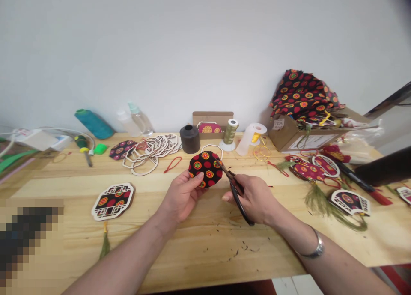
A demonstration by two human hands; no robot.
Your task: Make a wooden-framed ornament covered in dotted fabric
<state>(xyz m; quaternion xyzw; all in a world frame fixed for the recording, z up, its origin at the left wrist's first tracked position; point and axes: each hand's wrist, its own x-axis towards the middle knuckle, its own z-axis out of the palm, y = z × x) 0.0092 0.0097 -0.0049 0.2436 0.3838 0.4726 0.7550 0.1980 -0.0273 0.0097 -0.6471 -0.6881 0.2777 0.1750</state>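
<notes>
My left hand (183, 194) pinches a round piece of black fabric (205, 168) printed with red and yellow flowers, holding it up over the wooden table (199, 243). My right hand (255, 198) grips black scissors (236, 190); their blades meet the right edge of the fabric. A silver bracelet circles my right wrist. Small fabric and thread scraps lie on the table below the hands.
A finished ornament with a tassel (113, 201) lies at the left. Wooden cut-out frames (150, 151), a black spool (189, 138), thread cones (230, 134) and a cardboard box of fabric (302, 115) stand behind. More ornaments (324, 171) lie at the right.
</notes>
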